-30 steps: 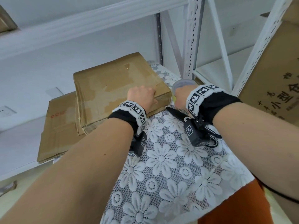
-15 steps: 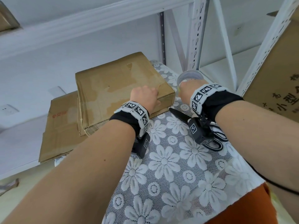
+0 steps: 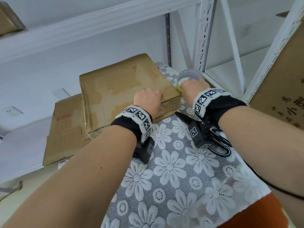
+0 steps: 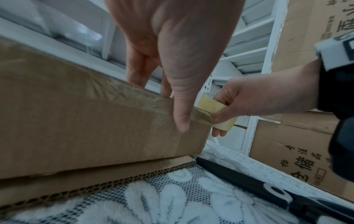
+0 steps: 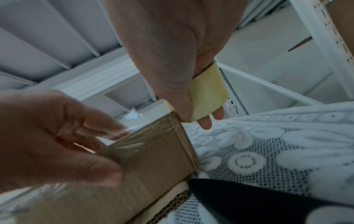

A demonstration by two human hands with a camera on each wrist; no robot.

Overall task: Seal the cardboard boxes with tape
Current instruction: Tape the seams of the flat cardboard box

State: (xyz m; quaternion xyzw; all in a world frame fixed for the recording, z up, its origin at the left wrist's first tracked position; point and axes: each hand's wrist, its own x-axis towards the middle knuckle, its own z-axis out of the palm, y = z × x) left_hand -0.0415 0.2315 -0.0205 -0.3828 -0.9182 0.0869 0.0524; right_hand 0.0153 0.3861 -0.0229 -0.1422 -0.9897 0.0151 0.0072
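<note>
Cardboard box (image 3: 125, 89): left hand (image 3: 148, 99) presses corner; right hand (image 3: 191, 88) grips tape roll (image 5: 207, 94).

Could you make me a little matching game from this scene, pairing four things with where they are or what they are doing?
Things:
1. tape roll
2. scissors
3. left hand
4. flattened cardboard

States:
A. lying on the lace cloth, under the right wrist
B. pressing tape down at the corner of the cardboard box
C. lying flat beneath the box
D. held in the right hand, against the box corner

Pairs: 1-D, 2-A, 3-B, 4-C
</note>
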